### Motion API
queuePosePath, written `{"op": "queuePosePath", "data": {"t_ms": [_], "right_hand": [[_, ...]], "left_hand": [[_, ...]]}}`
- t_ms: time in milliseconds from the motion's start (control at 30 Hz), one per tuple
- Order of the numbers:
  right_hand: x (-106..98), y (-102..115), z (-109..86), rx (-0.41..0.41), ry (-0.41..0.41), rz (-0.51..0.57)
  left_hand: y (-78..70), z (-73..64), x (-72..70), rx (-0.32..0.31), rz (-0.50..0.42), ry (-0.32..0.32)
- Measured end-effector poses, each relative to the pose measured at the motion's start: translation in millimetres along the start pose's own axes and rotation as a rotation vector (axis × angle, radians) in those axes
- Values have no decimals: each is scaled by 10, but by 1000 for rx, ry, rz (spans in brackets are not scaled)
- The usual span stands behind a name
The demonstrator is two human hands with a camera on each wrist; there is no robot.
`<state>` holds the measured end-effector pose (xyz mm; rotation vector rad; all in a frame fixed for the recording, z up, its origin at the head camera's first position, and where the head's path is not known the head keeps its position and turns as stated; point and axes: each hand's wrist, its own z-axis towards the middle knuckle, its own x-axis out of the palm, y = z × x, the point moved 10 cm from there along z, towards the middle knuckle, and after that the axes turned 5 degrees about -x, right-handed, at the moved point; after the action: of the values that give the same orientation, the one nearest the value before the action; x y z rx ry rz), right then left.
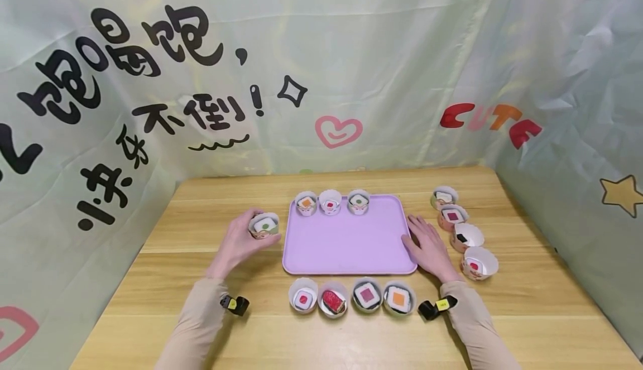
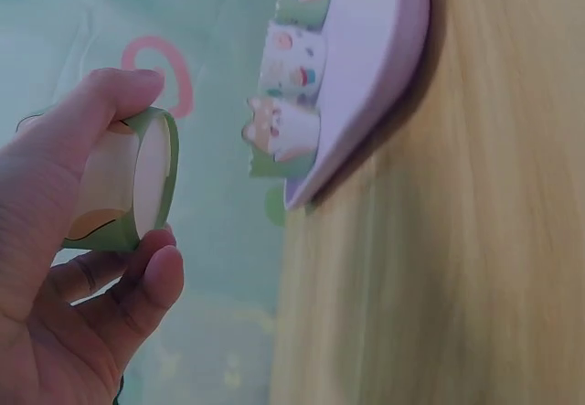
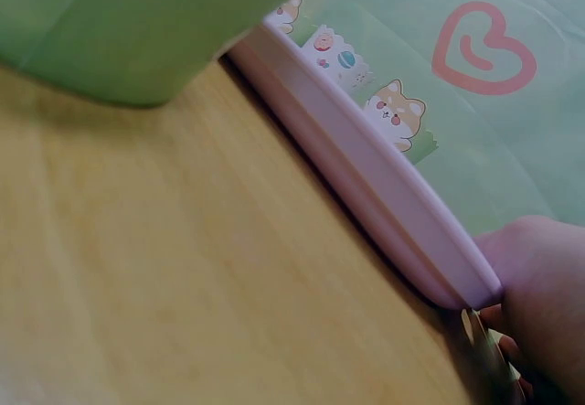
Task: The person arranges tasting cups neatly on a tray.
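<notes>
My left hand (image 1: pixel 238 243) holds a paper cup (image 1: pixel 264 226) left of the purple tray (image 1: pixel 346 244), thumb and fingers around its sides. A white-topped sushi piece with a green centre sits inside. In the left wrist view the held cup (image 2: pixel 119 186) shows a green rim and its pale base. My right hand (image 1: pixel 431 248) rests at the tray's right edge, fingers extended along the rim and thumb over it. Three sushi cups stand in a row at the tray's back: an orange-centred one (image 1: pixel 306 203), a red-centred one (image 1: pixel 330 202) and a green-centred one (image 1: pixel 359 202).
Several cups line the tray's front side, among them one with a red-topped piece (image 1: pixel 333 299). More cups, such as the one nearest me (image 1: pixel 479 263), stand in a slanted line to the right. A printed cloth (image 1: pixel 382 68) hangs behind the wooden table (image 1: pixel 351 342).
</notes>
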<state>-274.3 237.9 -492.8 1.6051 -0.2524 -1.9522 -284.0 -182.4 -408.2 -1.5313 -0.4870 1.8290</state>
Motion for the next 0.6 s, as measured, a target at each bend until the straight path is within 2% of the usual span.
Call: {"op": "queuePosePath", "data": {"t_ms": [200, 600], "right_hand": [[2, -5, 9, 0, -2, 2], [23, -30, 14, -3, -9, 13]], "left_hand": [[-183, 91, 117, 53, -20, 15], [-513, 278, 410, 72, -59, 66]]}}
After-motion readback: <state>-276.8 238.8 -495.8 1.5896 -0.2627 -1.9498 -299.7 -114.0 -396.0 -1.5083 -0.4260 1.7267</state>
